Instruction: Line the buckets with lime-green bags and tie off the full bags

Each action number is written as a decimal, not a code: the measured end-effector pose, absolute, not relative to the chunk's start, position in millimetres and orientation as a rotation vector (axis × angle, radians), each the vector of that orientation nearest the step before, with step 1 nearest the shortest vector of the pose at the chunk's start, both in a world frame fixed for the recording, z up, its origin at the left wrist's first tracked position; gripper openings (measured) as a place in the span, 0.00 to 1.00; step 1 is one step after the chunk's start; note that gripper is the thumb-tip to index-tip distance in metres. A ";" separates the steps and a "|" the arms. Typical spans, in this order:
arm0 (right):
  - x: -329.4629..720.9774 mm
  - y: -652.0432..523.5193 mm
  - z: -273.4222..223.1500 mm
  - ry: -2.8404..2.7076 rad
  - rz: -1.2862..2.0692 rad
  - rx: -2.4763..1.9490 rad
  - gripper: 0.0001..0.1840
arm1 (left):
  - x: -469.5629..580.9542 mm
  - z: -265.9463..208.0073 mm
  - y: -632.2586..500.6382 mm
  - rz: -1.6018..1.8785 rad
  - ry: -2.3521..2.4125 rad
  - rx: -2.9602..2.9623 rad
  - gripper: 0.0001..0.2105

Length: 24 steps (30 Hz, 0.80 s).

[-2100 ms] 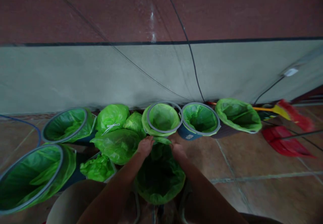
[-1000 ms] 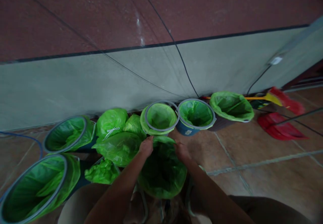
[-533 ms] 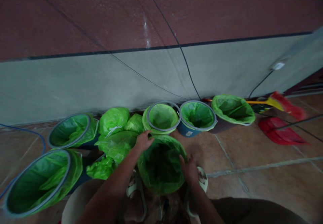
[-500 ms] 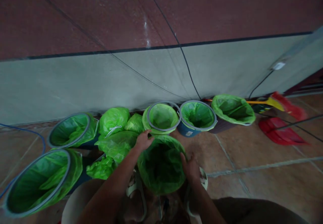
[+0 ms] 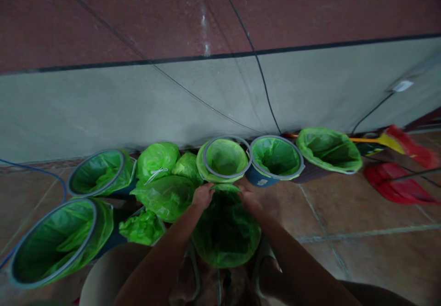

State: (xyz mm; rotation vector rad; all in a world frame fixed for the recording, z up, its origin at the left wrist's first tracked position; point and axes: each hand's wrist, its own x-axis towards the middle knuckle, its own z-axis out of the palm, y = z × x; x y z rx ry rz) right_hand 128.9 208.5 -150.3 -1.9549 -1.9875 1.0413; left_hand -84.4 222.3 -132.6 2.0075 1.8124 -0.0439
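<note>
A small bin lined with a green plastic bag [image 5: 225, 232] stands on the floor right in front of me, between my feet. My left hand [image 5: 203, 195] grips the bag's far rim on the left. My right hand [image 5: 248, 199] grips the same rim on the right, fingers curled over the edge. Both forearms reach down over the bin from the bottom of the view.
Several more green-lined bins line the wall: one [image 5: 225, 159] just beyond my hands, others [image 5: 276, 158] [image 5: 327, 150] to the right, two [image 5: 96, 172] [image 5: 55, 241] to the left. Tied green bags [image 5: 156, 161] lie between. A red dustpan [image 5: 396, 189] and broom [image 5: 409, 150] lie right on the tiled floor.
My right hand has moved from the bin's right side up to the far rim, close to my left hand. The view shifted slightly.
</note>
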 end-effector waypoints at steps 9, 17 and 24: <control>134.5 170.5 -155.6 -1.773 0.978 -2.122 0.22 | -82.2 -124.1 223.0 -0.097 1.783 2.050 0.22; 114.0 92.8 -151.8 -1.355 0.915 -2.355 0.33 | -93.4 -103.9 231.7 0.039 1.762 1.962 0.23; 121.9 161.8 -116.3 -1.661 0.697 -2.121 0.26 | -83.3 -109.1 231.7 -0.045 1.842 1.913 0.19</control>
